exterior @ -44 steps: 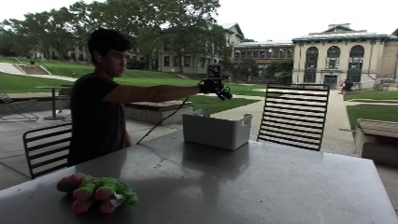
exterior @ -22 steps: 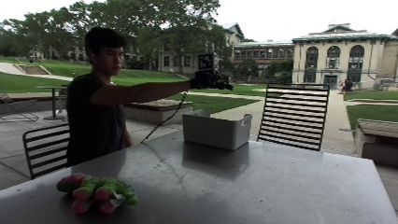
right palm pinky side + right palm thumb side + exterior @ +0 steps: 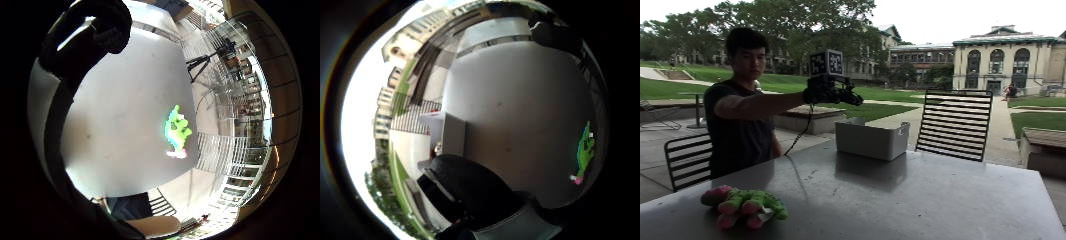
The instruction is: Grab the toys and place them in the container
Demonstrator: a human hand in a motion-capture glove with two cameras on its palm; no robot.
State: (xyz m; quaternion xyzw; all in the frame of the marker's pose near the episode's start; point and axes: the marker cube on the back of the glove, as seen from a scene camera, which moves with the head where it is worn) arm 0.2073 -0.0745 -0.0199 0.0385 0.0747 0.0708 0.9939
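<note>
My right hand [image 3: 830, 92] is raised in the upper middle of the outside frame, above and a little left of the container [image 3: 871, 139]. The fingers [image 3: 852, 98] look loosely curled and hold nothing that I can see.

Container sits on the worktop [image 3: 919, 200] at frame centre, open side up. Contents hidden by its wall.

Toy [image 3: 745, 204], green and pink plush, lies at lower left on the worktop near its edge, well apart from the fingers.

Risks, my judgement: long reach down to the toy; a soft shape may snag by one limb and dangle, then catch the container rim. A push could slide it off the near edge.
</note>
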